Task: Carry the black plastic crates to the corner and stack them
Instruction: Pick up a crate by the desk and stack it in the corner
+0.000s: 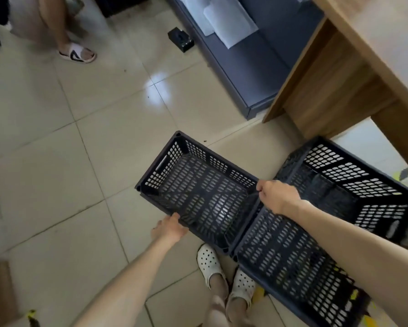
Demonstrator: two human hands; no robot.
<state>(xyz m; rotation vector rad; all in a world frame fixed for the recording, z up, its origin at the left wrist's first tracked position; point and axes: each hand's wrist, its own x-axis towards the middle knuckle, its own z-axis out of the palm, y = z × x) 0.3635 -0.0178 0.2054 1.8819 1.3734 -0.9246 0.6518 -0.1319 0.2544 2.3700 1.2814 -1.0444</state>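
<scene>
Three black perforated plastic crates are on the tiled floor. The left crate [198,185] is empty and upright, and I hold it on two sides. My left hand [170,228] grips its near rim. My right hand [276,194] is closed on its right rim corner. A second crate [297,267] lies just right of it, under my right forearm. A third crate [354,182] stands behind that one, next to the wooden table leg.
A wooden table [363,74] fills the upper right, with a dark grey sofa [245,67] behind it. Another person's sandalled foot [76,51] is at top left. A small black box [180,40] lies on the floor. My own feet in white clogs [224,272] stand below the crates.
</scene>
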